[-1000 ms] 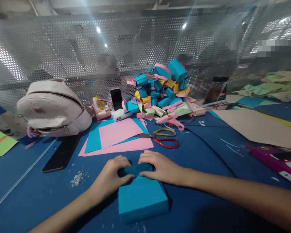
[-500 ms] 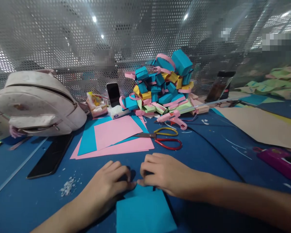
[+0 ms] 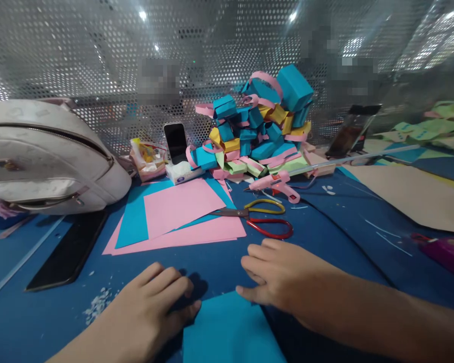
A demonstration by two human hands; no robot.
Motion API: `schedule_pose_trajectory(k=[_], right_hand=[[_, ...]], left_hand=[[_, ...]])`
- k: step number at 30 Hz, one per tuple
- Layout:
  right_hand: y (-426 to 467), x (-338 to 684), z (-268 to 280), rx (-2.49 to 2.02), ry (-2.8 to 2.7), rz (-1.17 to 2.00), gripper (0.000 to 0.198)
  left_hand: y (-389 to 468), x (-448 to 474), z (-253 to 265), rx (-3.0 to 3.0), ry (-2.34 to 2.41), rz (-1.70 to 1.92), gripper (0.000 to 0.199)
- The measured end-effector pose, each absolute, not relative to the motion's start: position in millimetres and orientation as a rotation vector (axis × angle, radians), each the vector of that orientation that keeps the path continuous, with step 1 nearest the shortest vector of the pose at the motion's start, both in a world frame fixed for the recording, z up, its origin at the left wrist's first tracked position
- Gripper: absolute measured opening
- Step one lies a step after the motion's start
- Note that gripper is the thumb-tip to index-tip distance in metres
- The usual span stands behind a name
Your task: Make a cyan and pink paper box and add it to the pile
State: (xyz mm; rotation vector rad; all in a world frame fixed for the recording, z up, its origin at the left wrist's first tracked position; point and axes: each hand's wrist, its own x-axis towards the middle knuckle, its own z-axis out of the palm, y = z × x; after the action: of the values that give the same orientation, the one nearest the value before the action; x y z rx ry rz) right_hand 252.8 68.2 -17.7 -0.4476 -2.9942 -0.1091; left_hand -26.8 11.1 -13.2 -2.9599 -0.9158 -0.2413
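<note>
At blue box (image 3: 230, 327), hands (image 3: 159, 297) (image 3: 280, 277) farther apart

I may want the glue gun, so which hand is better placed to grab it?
Probably your right hand: it is nearer the pink glue gun, whose handle faces right, though the scissors lie between. Your left hand is farther off, by the far left corner of the blue paper piece.

The scene is taken in by 1 head-worn camera, aimed forward and slightly down over the blue table (image 3: 212, 262). The left hand (image 3: 155, 297) and right hand (image 3: 283, 277) are seen from behind, close up, low in the frame. A perforated panel (image 3: 219, 45) is faced farther off across the top. The backpack (image 3: 60, 156) is cropped by the left edge.
</note>
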Motion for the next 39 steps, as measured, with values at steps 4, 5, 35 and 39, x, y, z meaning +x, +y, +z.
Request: schedule_pose_trajectory(k=[4,5,35,39], right_hand=[[69,259,-21,-0.453,-3.025,-0.081,0.011],[68,259,-20,-0.458,-3.039,-0.072,0.012],[53,245,-7,-0.295,-2.983,0.044,0.022],[54,243,-9,-0.322,-2.926,0.006,0.019]], left_hand=[[11,-27,-15,-2.909,-0.872,-0.348,0.043],[10,-28,-15,-2.893,-0.873,-0.349,0.041],[-15,-11,-25,-3.066,-1.183,-0.505,0.027],[-22,-13,-24,-3.041,-1.356,-0.672,0.036]])
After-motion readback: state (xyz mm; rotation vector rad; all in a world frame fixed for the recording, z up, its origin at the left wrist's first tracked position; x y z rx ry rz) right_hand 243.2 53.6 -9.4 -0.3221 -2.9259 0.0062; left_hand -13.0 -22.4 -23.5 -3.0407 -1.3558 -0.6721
